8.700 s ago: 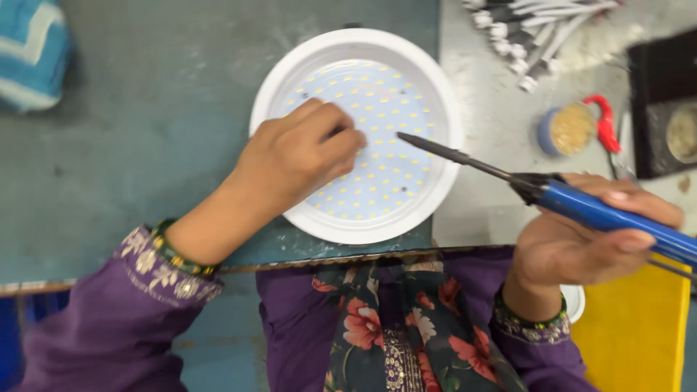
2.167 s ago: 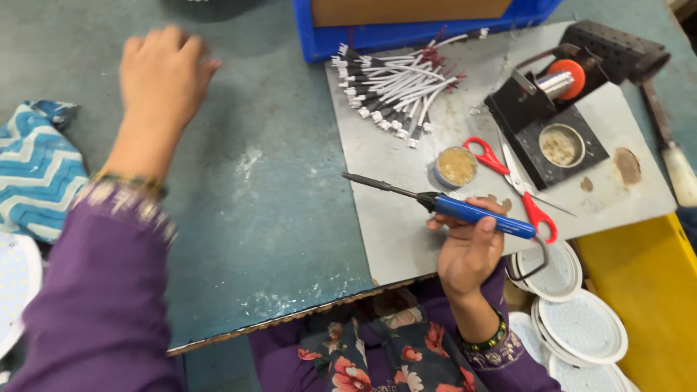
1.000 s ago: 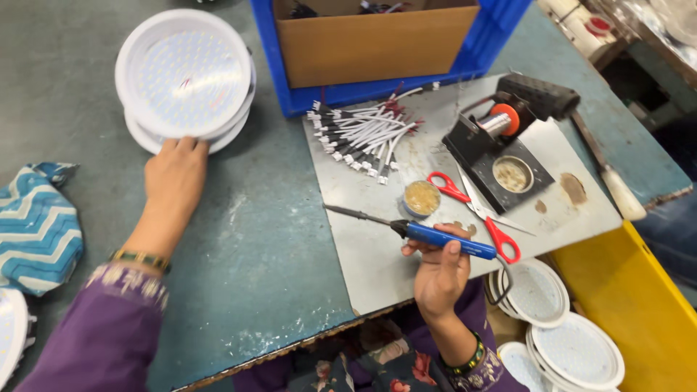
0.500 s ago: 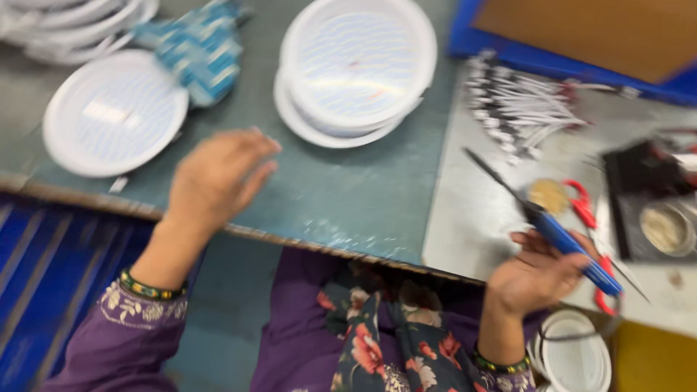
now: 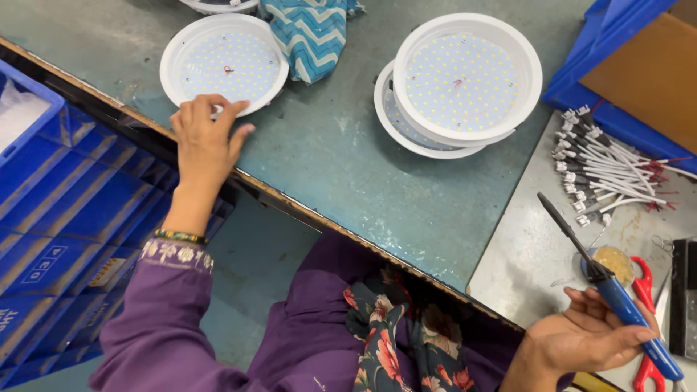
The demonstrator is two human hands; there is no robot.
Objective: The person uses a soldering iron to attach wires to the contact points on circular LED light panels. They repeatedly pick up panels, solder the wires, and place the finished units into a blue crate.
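Flanking the left hand: blue crates, round lamp panel, chevron cloth.

The left arm, in a purple sleeve with a beaded bracelet at the wrist, stretches up the left of the frame. The left hand lies palm down, its 5 fingers loosely spread and pointing toward the upper left. At the lower right, the right hand is turned palm up, fingers curled, thumb pressed across.
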